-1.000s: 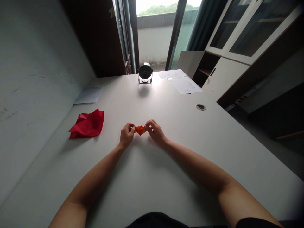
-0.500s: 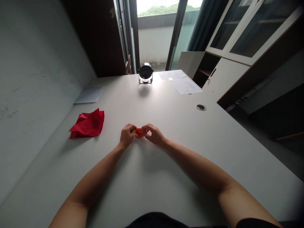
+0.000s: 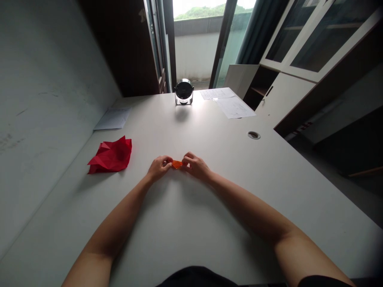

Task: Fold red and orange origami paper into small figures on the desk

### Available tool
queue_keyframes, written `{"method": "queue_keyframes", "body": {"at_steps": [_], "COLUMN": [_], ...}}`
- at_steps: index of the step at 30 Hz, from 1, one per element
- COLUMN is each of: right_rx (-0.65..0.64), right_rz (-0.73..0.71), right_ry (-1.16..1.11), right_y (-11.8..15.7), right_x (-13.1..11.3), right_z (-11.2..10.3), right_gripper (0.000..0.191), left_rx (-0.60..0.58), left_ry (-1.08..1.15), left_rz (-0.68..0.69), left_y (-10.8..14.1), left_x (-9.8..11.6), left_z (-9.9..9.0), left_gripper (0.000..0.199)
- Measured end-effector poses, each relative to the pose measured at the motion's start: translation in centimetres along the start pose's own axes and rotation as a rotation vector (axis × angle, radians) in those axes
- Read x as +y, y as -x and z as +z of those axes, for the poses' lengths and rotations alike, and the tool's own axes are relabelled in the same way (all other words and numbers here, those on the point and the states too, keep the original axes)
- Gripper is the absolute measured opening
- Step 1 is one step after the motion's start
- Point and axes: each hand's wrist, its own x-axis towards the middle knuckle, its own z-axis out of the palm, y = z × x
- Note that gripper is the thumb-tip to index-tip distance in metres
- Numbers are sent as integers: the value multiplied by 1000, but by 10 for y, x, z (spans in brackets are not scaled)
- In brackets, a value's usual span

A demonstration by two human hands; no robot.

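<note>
Between my two hands is a small piece of folded orange paper (image 3: 177, 164), just above or on the white table (image 3: 191, 215); which of these I cannot tell. My left hand (image 3: 160, 167) pinches its left end between thumb and fingers. On the other side, my right hand (image 3: 196, 165) pinches the right end. Fingertips cover both ends of the paper, so only its middle shows. A creased sheet of red paper (image 3: 110, 155) lies to the left of my left hand, its corners sticking up.
A round black-and-silver device on a stand (image 3: 183, 92) is at the table's far edge. Printed sheets (image 3: 235, 107) lie at the back right, another white sheet (image 3: 112, 118) at the back left by the wall. A cable hole (image 3: 253, 135) opens in the tabletop on the right.
My hands have moved slightly apart, and the orange paper between them looks flatter and wider than before. The red paper has stayed in place.
</note>
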Motion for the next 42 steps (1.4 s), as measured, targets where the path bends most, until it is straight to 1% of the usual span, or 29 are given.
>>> {"method": "queue_keyframes", "body": {"at_steps": [3, 5, 9, 13, 15, 18, 21, 23, 28, 33, 36, 39, 40, 42], "right_rx": [-26, -31, -2, 51, 87, 128, 144, 154, 166, 160, 169, 114, 84, 27], "right_rz": [13, 7, 36, 117, 143, 180, 215, 214, 191, 190, 210, 193, 171, 108], "right_ry": [18, 17, -4, -70, -102, -140, -166, -182, -227, -247, -215, -133, -91, 6], "right_y": [0, -1, -2, -3, -3, -4, -5, -4, -3, -2, -3, -3, -3, -2], "right_x": [0, 2, 6, 10, 10, 9, 9, 9, 8, 2, 1, 3, 3, 4], "right_z": [-2, -3, -3, 0, 1, 2, 2, 3, 3, 4, 4, 4, 5, 5], "right_gripper": [7, 10, 13, 12, 12, 12, 13, 13, 13, 12, 7, 22, 21, 10], "left_rx": [-70, -85, -49, 18, 37, 19, -17, -21, -7, -89, -59, 0, 17, 43], "left_ry": [28, 46, 115, 317, 437, 576, 637, 645, 622, 552, 431, 270, 204, 76], "left_rz": [46, 57, 13, -50, -65, -71, -75, -77, -94, -127, -121, -58, -29, 38], "left_y": [-1, -1, 0, -1, -2, -2, 0, 1, 2, 4, 6, 6, 7, 8], "left_x": [-6, -9, -15, -20, -18, -11, -4, 0, 5, 6, 4, 3, 3, 7], "left_z": [-7, -10, -9, -5, -3, -1, 1, 3, 5, 8, 8, 8, 8, 7], "left_gripper": [18, 18, 16, 25, 29, 31, 30, 29, 30, 39, 32, 25, 23, 21]}}
